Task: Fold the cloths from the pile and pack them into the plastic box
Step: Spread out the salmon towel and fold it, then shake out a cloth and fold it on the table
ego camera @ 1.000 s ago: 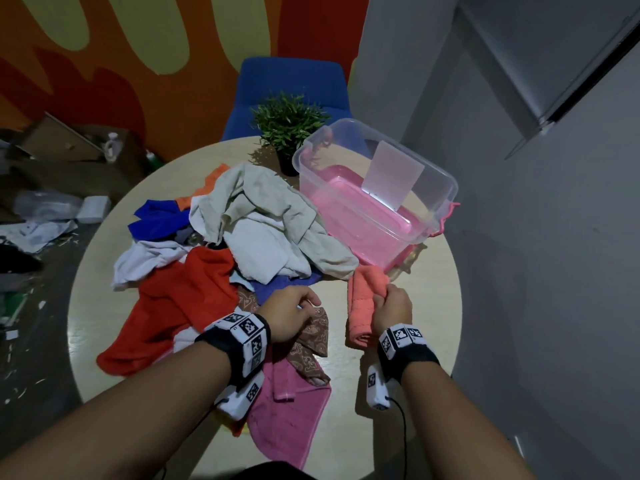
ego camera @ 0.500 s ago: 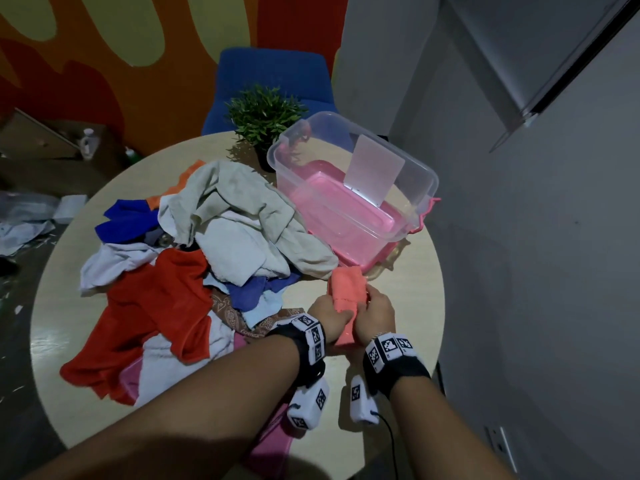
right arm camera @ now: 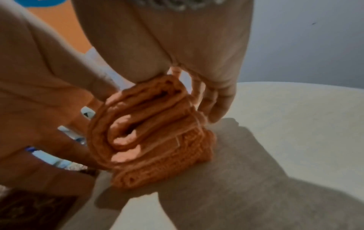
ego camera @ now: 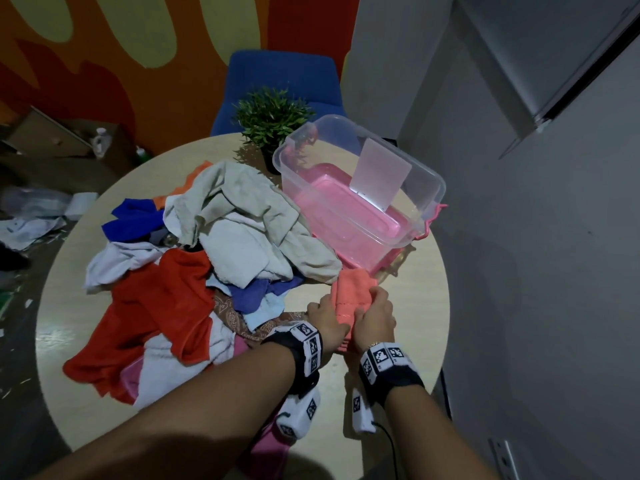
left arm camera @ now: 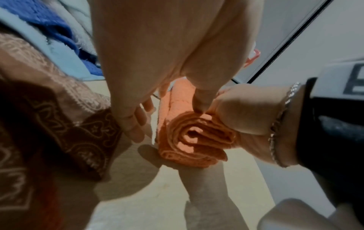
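Observation:
A coral cloth (ego camera: 350, 295), folded into a thick bundle, lies on the round table (ego camera: 412, 306) just in front of the clear plastic box (ego camera: 437, 188). My left hand (ego camera: 329, 308) holds its left side, thumb on top and fingers down the side (left arm camera: 135, 124). My right hand (ego camera: 374, 303) clasps its right side, fingers curled round the edge (right arm camera: 213, 102). The wrist views show the cloth's layered end (left arm camera: 194, 140) (right arm camera: 149, 133) between both hands. The pile of loose cloths (ego camera: 239, 230) fills the table's left half.
The box looks pink at the bottom and holds a white card (ego camera: 381, 176) leaning upright. A potted plant (ego camera: 273, 112) stands behind the pile, a blue chair (ego camera: 284, 76) beyond it. A grey wall is close on the right. Boxes and litter lie on the floor at left.
My left hand has left the brown patterned cloth and come over to the coral cloth. Both hands now hold it, a little closer to the box.

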